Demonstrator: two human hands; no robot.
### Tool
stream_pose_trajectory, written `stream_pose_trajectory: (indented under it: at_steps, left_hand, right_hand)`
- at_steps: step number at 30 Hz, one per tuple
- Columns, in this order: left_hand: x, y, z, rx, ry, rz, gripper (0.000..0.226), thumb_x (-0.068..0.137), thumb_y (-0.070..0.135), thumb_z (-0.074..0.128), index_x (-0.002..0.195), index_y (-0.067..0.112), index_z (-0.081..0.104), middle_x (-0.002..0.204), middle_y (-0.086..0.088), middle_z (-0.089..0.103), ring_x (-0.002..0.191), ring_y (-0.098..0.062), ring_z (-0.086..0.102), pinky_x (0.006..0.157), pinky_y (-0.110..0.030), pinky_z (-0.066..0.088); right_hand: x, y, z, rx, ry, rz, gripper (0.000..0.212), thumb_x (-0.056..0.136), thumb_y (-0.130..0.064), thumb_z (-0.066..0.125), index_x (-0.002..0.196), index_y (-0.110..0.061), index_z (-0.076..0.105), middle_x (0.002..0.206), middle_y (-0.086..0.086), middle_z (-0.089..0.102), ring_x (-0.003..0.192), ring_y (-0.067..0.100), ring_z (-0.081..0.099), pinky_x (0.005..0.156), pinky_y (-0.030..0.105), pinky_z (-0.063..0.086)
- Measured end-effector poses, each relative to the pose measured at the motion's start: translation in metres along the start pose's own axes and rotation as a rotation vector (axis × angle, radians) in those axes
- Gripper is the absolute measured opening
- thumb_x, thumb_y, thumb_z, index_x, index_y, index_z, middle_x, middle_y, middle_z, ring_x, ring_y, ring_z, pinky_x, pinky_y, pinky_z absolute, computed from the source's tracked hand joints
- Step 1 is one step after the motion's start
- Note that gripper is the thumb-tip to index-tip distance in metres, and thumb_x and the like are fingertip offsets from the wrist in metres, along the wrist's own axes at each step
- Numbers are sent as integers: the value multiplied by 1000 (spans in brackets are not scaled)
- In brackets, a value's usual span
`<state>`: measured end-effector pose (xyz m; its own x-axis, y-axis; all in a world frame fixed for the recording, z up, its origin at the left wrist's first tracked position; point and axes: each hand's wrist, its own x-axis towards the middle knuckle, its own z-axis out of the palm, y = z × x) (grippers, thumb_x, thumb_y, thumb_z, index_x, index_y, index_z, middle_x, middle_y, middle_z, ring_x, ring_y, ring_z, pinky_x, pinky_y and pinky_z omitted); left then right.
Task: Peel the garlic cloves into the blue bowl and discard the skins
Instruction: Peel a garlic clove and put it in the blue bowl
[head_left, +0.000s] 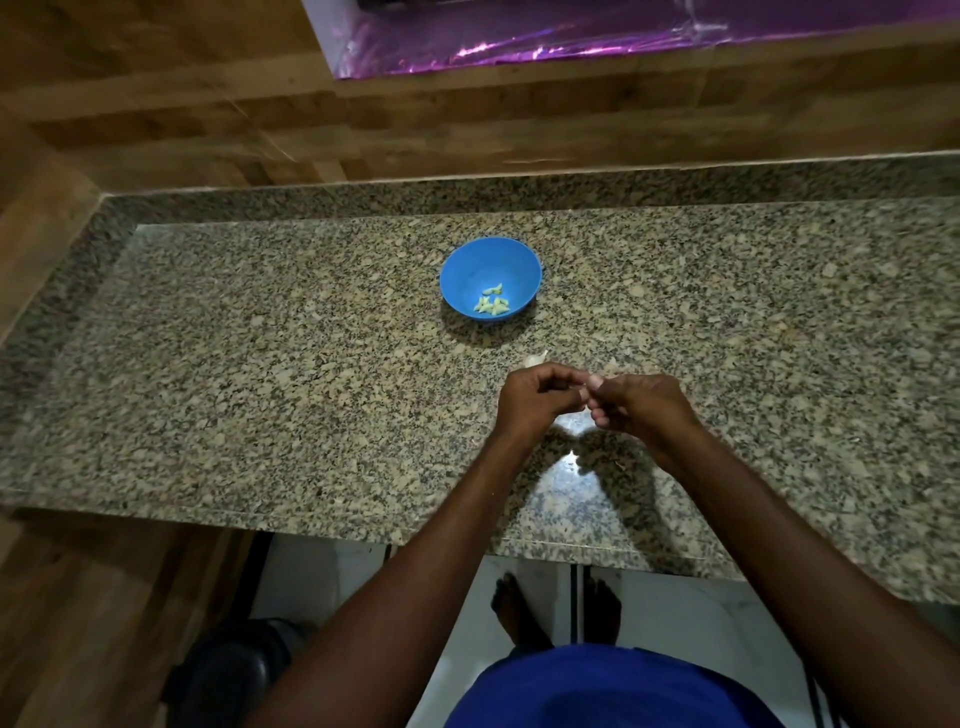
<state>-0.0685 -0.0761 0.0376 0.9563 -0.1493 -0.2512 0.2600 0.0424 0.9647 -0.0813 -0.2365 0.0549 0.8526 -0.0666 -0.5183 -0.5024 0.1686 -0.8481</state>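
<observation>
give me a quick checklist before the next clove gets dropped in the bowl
1. Blue bowl upright on the granite counter, open side up: ok.
2. Bowl already holds a few peeled cloves, with room for more: ok.
3. Path from the hands to the bowl looks clear of things: ok.
4. Left hand and right hand meet, fingers curled as if working a clove: ok, but the clove itself is hidden.
5. Clove fully peeled: cannot tell.
6. More garlic waits on the counter just beyond the left hand: ok.
</observation>
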Motion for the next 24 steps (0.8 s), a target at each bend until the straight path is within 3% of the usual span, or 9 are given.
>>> stream_pose_trajectory:
  at_steps: [3, 6, 11, 15, 19, 24]
  left_hand:
    - [-1, 1, -1, 3, -2, 5, 14, 83, -3, 75, 96, 1, 74, 88, -14, 75, 81, -20, 71, 77, -33, 60]
    - [-1, 2, -5, 10, 24, 4, 14, 82, 0, 78, 96, -1, 74, 92, -21, 74, 79, -19, 71, 76, -33, 60]
    - [-4, 7, -9, 9, -10, 17, 16, 85, 0, 76, 100, -5, 74, 92, -12, 77, 84, -21, 73, 79, -33, 61]
    - [-4, 10, -11, -10, 13, -19, 16, 87, 1, 74, 101, -7, 73, 93, -24, 74, 78, -25, 71, 72, -29, 60]
    - [-3, 11, -10, 8, 0, -20, 17, 84, -2, 76, 99, -9, 71, 88, -20, 74, 75, -20, 70, 71, -28, 59]
    - [-1, 13, -8, 45, -26, 1, 15, 83, -3, 76, 98, 1, 75, 90, -25, 74, 76, -23, 71, 74, -31, 61]
  right_hand:
    - [-1, -4, 3, 22, -32, 38, 14, 87, -5, 74, 77, 3, 68, 76, 19, 70, 66, 23, 65, 61, 27, 59]
    - [-1, -5, 6, 57, -45, 57, 14, 86, 4, 71, 75, -1, 64, 78, 17, 70, 70, 22, 67, 67, 26, 61]
    - [4, -2, 9, 115, 22, 65, 7, 84, 5, 72, 84, 0, 67, 74, 15, 69, 64, 21, 66, 61, 24, 59]
    - [9, -1, 11, 166, 28, 83, 8, 84, 7, 71, 82, 1, 67, 75, 14, 68, 69, 22, 67, 61, 23, 58]
    - [9, -1, 13, 169, 36, 73, 9, 80, 9, 72, 82, 2, 67, 83, 18, 70, 72, 23, 68, 64, 25, 58]
    - [6, -3, 12, 78, 41, 3, 10, 76, 9, 72, 83, 3, 66, 70, 14, 67, 59, 19, 61, 59, 25, 55]
